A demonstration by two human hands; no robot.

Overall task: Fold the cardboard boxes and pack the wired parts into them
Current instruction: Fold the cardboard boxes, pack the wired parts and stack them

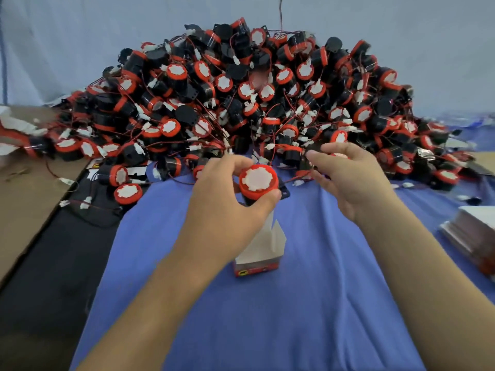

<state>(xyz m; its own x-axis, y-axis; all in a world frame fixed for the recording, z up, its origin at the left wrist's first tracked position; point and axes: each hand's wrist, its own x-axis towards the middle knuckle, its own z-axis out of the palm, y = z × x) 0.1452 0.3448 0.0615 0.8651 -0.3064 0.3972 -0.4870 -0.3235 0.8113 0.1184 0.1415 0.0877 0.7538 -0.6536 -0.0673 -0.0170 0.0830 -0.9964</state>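
Observation:
My left hand (pixel 225 199) grips a wired part (pixel 258 183), a black cylinder with a red cap and white centre, above the blue cloth. Just below it stands a small folded cardboard box (pixel 261 253), red at the base, with its white top flaps open. My right hand (pixel 348 178) sits to the right at the foot of the pile, fingers curled and pinching the thin red wire (pixel 300 179) that runs from the held part. A big heap of the same wired parts (pixel 254 103) fills the table behind both hands.
A blue cloth (pixel 267 317) covers the work surface. Flat brown cardboard (pixel 29 199) lies at the left over a dark area. A stack of flat unfolded boxes (pixel 471 234) sits at the right edge. Loose parts and wires spill out at the left front of the heap.

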